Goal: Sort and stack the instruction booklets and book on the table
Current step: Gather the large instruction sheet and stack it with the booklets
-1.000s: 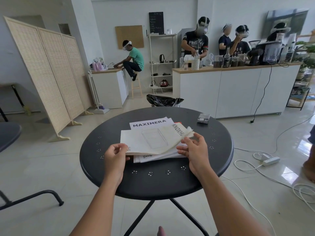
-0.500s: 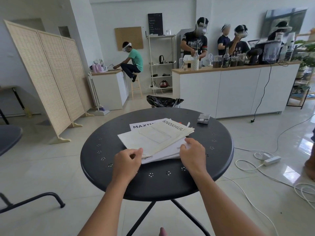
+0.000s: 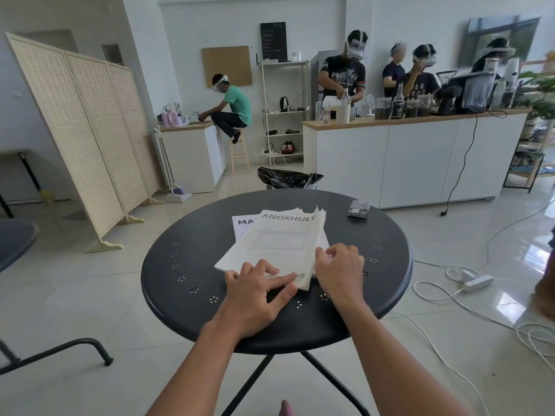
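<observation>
A white KNOXHULT instruction booklet (image 3: 277,244) lies on top of a pile in the middle of the round dark table (image 3: 180,265). Under it, a MAXIMERA booklet (image 3: 244,225) pokes out at the far left, with only "MA" readable. My left hand (image 3: 258,291) rests flat with fingers spread on the top booklet's near edge. My right hand (image 3: 339,268) pinches the near right side of the pile with curled fingers. No separate book can be made out in the pile.
A small grey box (image 3: 359,209) sits near the table's far right rim. White cables and a power strip (image 3: 477,282) lie on the floor to the right. A dark chair (image 3: 18,244) stands at left. Several people work at the white counter (image 3: 414,157) behind.
The top booklet has turned clockwise, so its title now faces me at the far edge, and it covers more of the MAXIMERA booklet. My left hand moved right onto its near edge.
</observation>
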`<state>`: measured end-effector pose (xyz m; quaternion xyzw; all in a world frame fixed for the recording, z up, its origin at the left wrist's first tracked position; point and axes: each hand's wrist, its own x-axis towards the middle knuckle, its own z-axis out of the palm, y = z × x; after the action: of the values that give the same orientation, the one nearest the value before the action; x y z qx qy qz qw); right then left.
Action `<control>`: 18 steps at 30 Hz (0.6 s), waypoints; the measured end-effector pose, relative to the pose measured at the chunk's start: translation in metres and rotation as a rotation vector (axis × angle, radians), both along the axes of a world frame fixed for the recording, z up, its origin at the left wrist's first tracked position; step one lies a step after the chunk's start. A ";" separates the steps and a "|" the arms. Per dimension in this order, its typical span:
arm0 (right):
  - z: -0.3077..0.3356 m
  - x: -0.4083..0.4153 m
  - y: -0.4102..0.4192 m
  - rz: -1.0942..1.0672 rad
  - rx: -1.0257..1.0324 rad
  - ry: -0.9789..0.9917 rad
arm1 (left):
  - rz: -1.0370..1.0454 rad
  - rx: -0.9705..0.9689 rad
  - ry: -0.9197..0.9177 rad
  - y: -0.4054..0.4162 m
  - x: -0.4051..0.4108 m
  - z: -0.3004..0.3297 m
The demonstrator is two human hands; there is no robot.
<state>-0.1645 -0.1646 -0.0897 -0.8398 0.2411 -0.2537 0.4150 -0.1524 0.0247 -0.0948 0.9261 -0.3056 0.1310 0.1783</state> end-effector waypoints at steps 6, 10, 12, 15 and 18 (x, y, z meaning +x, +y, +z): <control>0.000 0.001 0.000 -0.004 -0.008 0.050 | -0.116 -0.430 0.151 -0.012 0.003 0.012; 0.001 0.002 0.000 0.021 -0.047 0.114 | 0.390 -0.376 -0.100 -0.002 0.019 0.009; 0.001 0.002 0.000 0.017 -0.057 0.135 | 0.581 -0.237 0.130 0.005 0.027 0.010; 0.000 0.005 -0.003 0.018 -0.007 0.129 | 0.581 -0.284 0.331 0.012 0.033 0.022; -0.001 0.004 -0.008 0.018 0.080 0.057 | 0.512 -0.407 0.422 0.015 0.035 0.032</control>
<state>-0.1602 -0.1729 -0.0907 -0.8315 0.2551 -0.2160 0.4437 -0.1171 0.0398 -0.0631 0.9246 0.0113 0.0358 0.3791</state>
